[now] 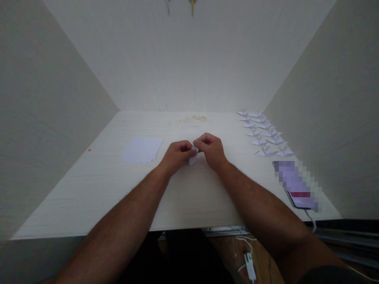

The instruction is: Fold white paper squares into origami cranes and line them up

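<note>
A small folded piece of white paper [193, 158] is pinched between my two hands above the middle of the table. My left hand [179, 156] grips it from the left, thumb and fingers closed on it. From the right, my right hand [211, 149] has its thumb and index finger pressed together at the paper's upper end. The fingers hide much of the paper, so its exact folded shape cannot be made out. Left of my hands lies a stack of white paper sheets [142, 150]. At the right stand rows of folded paper cranes [259, 127].
A phone [296, 185], its screen blurred out, lies near the table's right edge with a white cable [310, 221]. Walls enclose the white table [112, 189] at left, back and right. A white power strip [250, 267] rests on the floor below.
</note>
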The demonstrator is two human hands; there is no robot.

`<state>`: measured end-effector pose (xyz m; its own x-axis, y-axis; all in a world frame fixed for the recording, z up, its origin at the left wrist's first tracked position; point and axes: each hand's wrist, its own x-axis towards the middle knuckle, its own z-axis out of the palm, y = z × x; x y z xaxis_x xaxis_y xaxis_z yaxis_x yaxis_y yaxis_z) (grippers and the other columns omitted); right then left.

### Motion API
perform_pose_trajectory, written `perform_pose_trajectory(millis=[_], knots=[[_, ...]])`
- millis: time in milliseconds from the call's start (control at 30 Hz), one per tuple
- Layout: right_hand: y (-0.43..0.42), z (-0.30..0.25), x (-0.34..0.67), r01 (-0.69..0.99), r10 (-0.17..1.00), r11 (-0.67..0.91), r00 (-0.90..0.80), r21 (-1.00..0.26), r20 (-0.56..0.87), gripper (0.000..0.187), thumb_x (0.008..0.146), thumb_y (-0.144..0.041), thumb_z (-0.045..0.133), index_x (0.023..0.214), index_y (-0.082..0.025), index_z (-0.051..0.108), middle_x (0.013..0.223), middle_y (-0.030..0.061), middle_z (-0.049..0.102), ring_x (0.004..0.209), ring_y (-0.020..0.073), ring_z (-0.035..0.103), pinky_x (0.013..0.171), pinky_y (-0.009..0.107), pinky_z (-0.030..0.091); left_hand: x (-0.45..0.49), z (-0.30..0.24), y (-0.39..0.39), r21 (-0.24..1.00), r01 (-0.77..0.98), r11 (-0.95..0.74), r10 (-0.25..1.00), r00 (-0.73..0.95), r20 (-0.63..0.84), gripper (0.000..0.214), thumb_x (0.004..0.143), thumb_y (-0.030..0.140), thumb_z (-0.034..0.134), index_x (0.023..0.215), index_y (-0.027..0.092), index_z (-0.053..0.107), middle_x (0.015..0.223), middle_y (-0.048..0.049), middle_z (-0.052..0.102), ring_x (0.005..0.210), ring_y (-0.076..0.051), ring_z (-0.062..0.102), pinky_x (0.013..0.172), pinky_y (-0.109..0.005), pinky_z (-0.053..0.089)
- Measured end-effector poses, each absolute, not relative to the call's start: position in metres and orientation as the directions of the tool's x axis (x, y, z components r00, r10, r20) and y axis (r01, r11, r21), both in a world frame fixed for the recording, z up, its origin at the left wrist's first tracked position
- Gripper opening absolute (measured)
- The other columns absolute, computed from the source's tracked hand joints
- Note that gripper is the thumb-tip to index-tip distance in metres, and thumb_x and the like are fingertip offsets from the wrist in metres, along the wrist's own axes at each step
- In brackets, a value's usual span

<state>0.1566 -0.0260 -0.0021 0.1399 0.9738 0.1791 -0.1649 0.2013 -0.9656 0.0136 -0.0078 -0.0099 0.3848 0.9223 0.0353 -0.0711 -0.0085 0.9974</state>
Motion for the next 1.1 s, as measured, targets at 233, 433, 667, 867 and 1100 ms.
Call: perform_pose_trajectory(millis=[233, 433, 667, 867, 1100], knots=[[-0.026, -0.001, 0.157, 0.018, 0.976, 0.198, 0.091, -0.980, 0.198, 0.025, 0.062, -0.039, 0.078, 0.068, -0.018, 0.065, 0.061, -0.0013, 0.063, 0.056, 0.0112, 0.055, 0.054, 0.026, 0.046, 0.017, -0.006, -0.011, 0.989, 0.080, -0.126, 0.952, 0.292, 0.098, 0.026, 0.067, 0.039, 0.078, 0.068, 0.015, 0.066, 0.062, -0.0003, 0.064, 0.054, -0.010, 0.052, 0.054, -0.024, 0.038], [-0.023, -0.004, 0.159, 0.085, 0.967, 0.208, 0.129, -0.974, 0.217, 0.032, 0.062, -0.041, 0.078, 0.058, -0.019, 0.056, 0.063, 0.0000, 0.065, 0.058, 0.0119, 0.056, 0.056, 0.027, 0.046, 0.017, -0.004, -0.012, 0.971, 0.181, -0.159, 0.954, 0.280, 0.104, 0.028, 0.069, 0.042, 0.074, 0.068, 0.016, 0.066, 0.061, -0.0001, 0.063, 0.053, -0.010, 0.050, 0.052, -0.023, 0.037], [-0.026, -0.003, 0.156, 0.082, 0.962, 0.221, 0.146, -0.972, 0.231, 0.033, 0.067, -0.041, 0.075, 0.053, -0.019, 0.055, 0.053, -0.0019, 0.060, 0.052, 0.0108, 0.054, 0.051, 0.025, 0.044, 0.013, -0.007, -0.008, 0.945, 0.229, -0.235, 0.939, 0.303, 0.160, 0.026, 0.072, 0.042, 0.074, 0.070, 0.017, 0.068, 0.065, -0.0023, 0.065, 0.056, -0.011, 0.050, 0.054, -0.024, 0.036], [-0.029, -0.004, 0.152, 0.064, 0.964, 0.227, 0.125, -0.972, 0.233, 0.031, 0.071, -0.039, 0.073, 0.053, -0.019, 0.057, 0.052, -0.0016, 0.060, 0.049, 0.0111, 0.056, 0.049, 0.025, 0.046, 0.011, -0.003, -0.009, 0.873, 0.368, -0.320, 0.921, 0.336, 0.196, 0.025, 0.079, 0.037, 0.066, 0.065, 0.017, 0.066, 0.062, -0.0027, 0.065, 0.056, -0.013, 0.053, 0.055, -0.025, 0.037], [-0.028, 0.000, 0.157, 0.162, 0.960, 0.207, 0.154, -0.965, 0.232, 0.031, 0.076, -0.040, 0.069, 0.054, -0.019, 0.061, 0.048, -0.0026, 0.056, 0.046, 0.0099, 0.051, 0.048, 0.025, 0.039, 0.011, 0.001, -0.011, 0.839, 0.419, -0.348, 0.922, 0.316, 0.224, 0.020, 0.078, 0.032, 0.066, 0.064, 0.017, 0.068, 0.060, -0.0019, 0.065, 0.054, -0.012, 0.051, 0.054, -0.025, 0.034]])
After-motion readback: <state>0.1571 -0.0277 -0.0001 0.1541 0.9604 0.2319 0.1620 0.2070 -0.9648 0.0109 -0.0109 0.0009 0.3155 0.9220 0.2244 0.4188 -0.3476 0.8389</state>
